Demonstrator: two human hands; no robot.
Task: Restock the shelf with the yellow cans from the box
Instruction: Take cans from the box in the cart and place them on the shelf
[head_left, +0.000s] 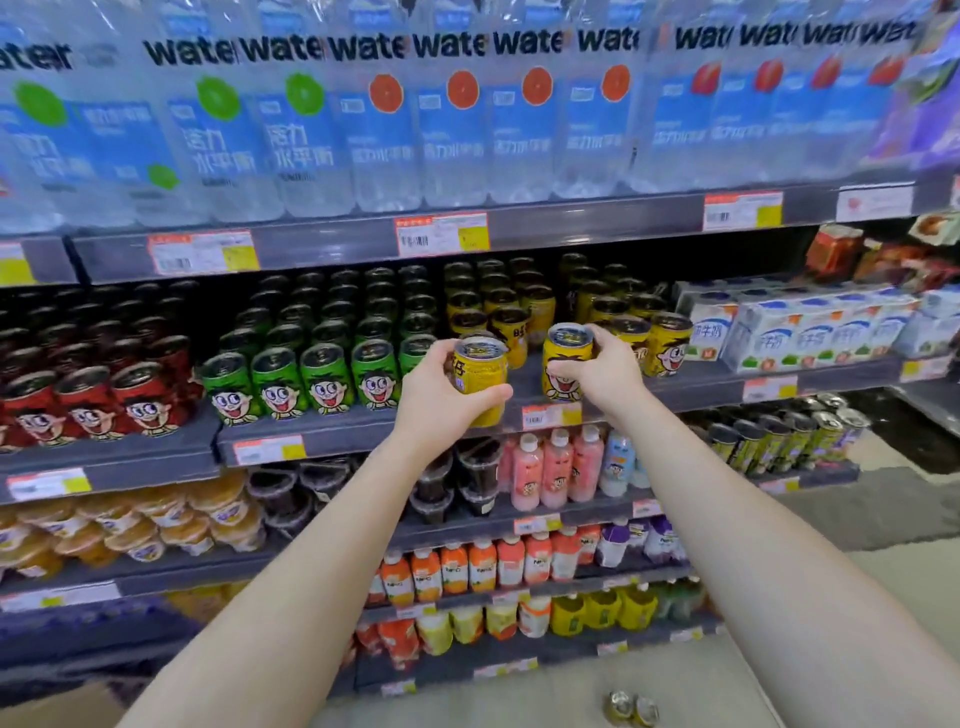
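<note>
Yellow cans (667, 343) stand in rows on the shelf (701, 387), at 1 o'clock from centre. My left hand (439, 387) curls round one held can (485, 364), up in front of the shelf edge, green cans (322, 379) at its 9 o'clock. My right hand (605, 371) grips a second can (563, 358) by its rim and side at the front of the yellow row; whether its base touches the shelf I cannot tell.

Upright, held at the front of the shelf (363, 432): left yellow can (480, 382), right yellow can (566, 364); more yellow cans (670, 345) ranked behind.
</note>
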